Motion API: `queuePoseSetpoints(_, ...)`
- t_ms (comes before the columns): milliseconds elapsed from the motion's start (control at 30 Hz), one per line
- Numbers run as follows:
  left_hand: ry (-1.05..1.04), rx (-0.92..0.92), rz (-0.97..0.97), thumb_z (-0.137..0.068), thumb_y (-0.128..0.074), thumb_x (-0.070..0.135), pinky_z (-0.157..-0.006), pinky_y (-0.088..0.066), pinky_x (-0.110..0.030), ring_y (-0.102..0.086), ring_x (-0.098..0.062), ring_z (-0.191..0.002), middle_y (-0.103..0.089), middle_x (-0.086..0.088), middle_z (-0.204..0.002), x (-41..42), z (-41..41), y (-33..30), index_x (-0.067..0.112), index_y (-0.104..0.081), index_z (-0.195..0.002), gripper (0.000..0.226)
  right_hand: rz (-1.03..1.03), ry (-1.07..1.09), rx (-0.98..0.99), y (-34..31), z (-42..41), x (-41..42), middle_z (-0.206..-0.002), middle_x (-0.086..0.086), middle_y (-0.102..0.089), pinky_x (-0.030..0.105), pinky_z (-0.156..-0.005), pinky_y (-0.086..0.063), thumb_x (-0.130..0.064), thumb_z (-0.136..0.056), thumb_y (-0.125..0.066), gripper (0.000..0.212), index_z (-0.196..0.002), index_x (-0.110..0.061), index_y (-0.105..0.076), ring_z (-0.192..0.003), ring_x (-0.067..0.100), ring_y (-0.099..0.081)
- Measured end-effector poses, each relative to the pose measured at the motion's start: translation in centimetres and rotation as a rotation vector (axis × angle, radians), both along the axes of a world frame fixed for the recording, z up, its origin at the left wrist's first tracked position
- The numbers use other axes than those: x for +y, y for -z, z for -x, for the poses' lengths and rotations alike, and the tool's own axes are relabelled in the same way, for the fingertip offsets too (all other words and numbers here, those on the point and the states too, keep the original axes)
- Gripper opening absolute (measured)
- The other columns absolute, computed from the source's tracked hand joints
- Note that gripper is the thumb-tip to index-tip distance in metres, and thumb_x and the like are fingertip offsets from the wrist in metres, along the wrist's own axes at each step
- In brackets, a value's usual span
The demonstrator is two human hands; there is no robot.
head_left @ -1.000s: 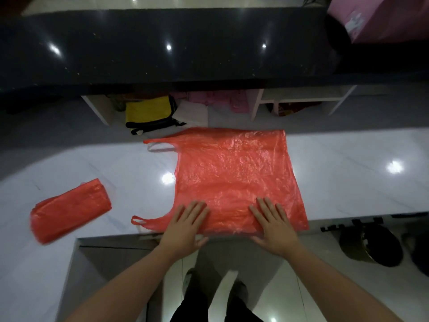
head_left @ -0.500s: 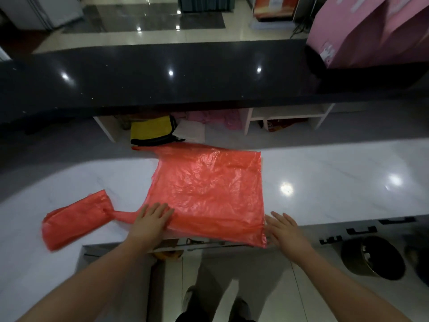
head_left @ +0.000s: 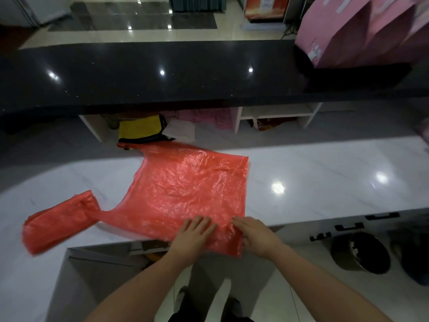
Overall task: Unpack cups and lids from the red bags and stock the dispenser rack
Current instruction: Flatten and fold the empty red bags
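Note:
An empty red plastic bag (head_left: 185, 189) lies flat on the white marble counter (head_left: 325, 182), its near edge hanging over the counter's front. My left hand (head_left: 192, 235) lies flat on the bag's near edge with straight fingers. My right hand (head_left: 255, 233) rests beside it on the bag's near right corner, fingers extended. A second red bag (head_left: 60, 219), folded into a strip, lies to the left and touches a handle of the flat bag. No cups, lids or dispenser rack are in view.
A black raised countertop (head_left: 162, 73) runs across the back, with pink boxes (head_left: 362, 31) on its right end. Under it are shelves holding a yellow bag (head_left: 139, 129). A dark round pot (head_left: 359, 252) sits low on the right below the counter edge.
The flat bag has slid left until a handle meets the folded bag. My left hand moved right along the near edge, and my right hand came back onto the bag's corner.

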State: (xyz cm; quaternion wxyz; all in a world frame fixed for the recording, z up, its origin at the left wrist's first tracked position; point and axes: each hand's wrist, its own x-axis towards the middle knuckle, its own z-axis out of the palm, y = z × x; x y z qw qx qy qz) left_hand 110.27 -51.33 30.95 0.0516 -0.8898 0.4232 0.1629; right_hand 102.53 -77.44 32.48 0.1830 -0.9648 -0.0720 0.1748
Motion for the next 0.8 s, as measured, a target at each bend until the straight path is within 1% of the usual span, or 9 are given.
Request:
queuePoseSetpoints(100, 0.016, -0.027, 0.078, -0.098, -0.055, 0.027, -0.123, -0.016, -0.05, -0.029, -0.024, -0.15, -0.035, 0.002, -0.161, 0.7, -0.6, -0.8, 0.027, -0.034, -0.155, 0.061, 0.015, 0.052, -0.129, -0.3, -1.2, -0.5, -0.157, 0.001, -0.042, 0.041, -0.116, -0.033, -0.026, -0.095, -0.052, 0.056, -0.15, -0.021, -0.045, -0.143, 0.025, -0.039)
queuePoseSetpoints(200, 0.107, -0.062, 0.197, -0.079, -0.079, 0.029, -0.11, -0.043, -0.044, -0.064, -0.014, -0.118, -0.068, 0.008, -0.129, 2.1, -1.3, -2.3, 0.028, -0.066, -0.129, 0.052, 0.063, 0.084, -0.129, -0.3, -3.5, -1.4, -0.166, -0.007, -0.018, 0.046, -0.124, -0.02, -0.041, -0.105, -0.035, 0.054, -0.157, -0.029, -0.027, -0.153, 0.018, -0.017)
queuePoseSetpoints(267, 0.143, -0.09, 0.26, -0.064, -0.089, 0.028, -0.096, -0.054, -0.04, -0.072, -0.01, -0.097, -0.075, 0.01, -0.11, 2.8, -1.7, -3.4, 0.029, -0.074, -0.113, 0.051, 0.16, 0.055, -0.037, 0.2, -4.6, -1.9, -0.167, -0.01, 0.007, 0.044, -0.125, -0.004, -0.048, -0.107, -0.018, 0.056, -0.161, -0.035, -0.006, -0.155, 0.015, 0.007)
queuePoseSetpoints(367, 0.119, -0.144, 0.397, -0.065, -0.091, 0.02, -0.082, -0.058, -0.033, -0.072, -0.015, -0.081, -0.077, 0.007, -0.097, 3.1, -2.7, -5.1, 0.023, -0.077, -0.104, 0.042, 0.215, -0.055, 0.102, 0.8, -5.0, -1.8, -0.167, -0.008, 0.017, 0.045, -0.126, 0.001, -0.049, -0.108, -0.01, 0.055, -0.16, -0.039, 0.003, -0.154, 0.017, 0.015)
queuePoseSetpoints(500, 0.108, -0.205, 0.502, -0.077, -0.086, 0.017, -0.077, -0.057, -0.032, -0.069, -0.017, -0.069, -0.076, 0.005, -0.09, 1.2, -5.6, -7.9, 0.018, -0.077, -0.101, 0.025, 0.148, -0.039, 0.032, 0.1, -4.7, -2.9, -0.169, -0.009, -0.004, 0.039, -0.125, -0.008, -0.043, -0.109, -0.022, 0.053, -0.16, -0.035, -0.014, -0.156, 0.015, -0.002)
queuePoseSetpoints(600, 0.101, -0.211, 0.486, -0.086, -0.078, 0.015, -0.07, -0.055, -0.032, -0.066, -0.023, -0.066, -0.074, 0.001, -0.086, -1.6, -8.7, -9.9, 0.015, -0.075, -0.096, 0.011, -0.039, 0.043, 0.055, -1.2, -4.7, -3.7, -0.156, -0.001, -0.045, 0.041, -0.118, -0.033, -0.041, -0.106, -0.037, 0.046, -0.151, -0.033, -0.043, -0.141, 0.02, -0.044)
queuePoseSetpoints(667, 0.1, -0.173, 0.425, -0.093, -0.068, 0.017, -0.064, -0.049, -0.032, -0.064, -0.028, -0.073, -0.07, -0.003, -0.09, -3.8, -10.9, -10.9, 0.012, -0.072, -0.097, 0.007, -0.187, 0.127, -0.01, -1.7, -4.6, -3.5, -0.131, -0.001, -0.068, 0.045, -0.11, -0.043, -0.045, -0.106, -0.039, 0.039, -0.132, -0.03, -0.065, -0.121, 0.019, -0.063)
queuePoseSetpoints(733, 0.082, -0.102, 0.346, -0.099, -0.057, 0.023, -0.073, -0.05, -0.038, -0.063, -0.03, -0.092, -0.069, -0.004, -0.107, -6.1, -12.8, -11.2, 0.011, -0.07, -0.107, 0.019, -0.306, 0.224, -0.011, -2.0, -4.8, -3.7, -0.128, -0.004, -0.068, 0.042, -0.109, -0.044, -0.04, -0.108, -0.036, 0.039, -0.127, -0.029, -0.068, -0.118, 0.015, -0.063)
queuePoseSetpoints(800, 0.063, -0.044, 0.274, -0.102, -0.053, 0.027, -0.087, -0.05, -0.041, -0.059, -0.028, -0.109, -0.065, -0.004, -0.122, -8.2, -14.6, -11.0, 0.012, -0.068, -0.118, 0.027, -0.361, 0.375, 0.007, -2.2, -4.9, -3.5, -0.129, -0.008, -0.066, 0.03, -0.105, -0.045, -0.033, -0.108, -0.034, 0.037, -0.127, -0.032, -0.066, -0.118, 0.012, -0.061)
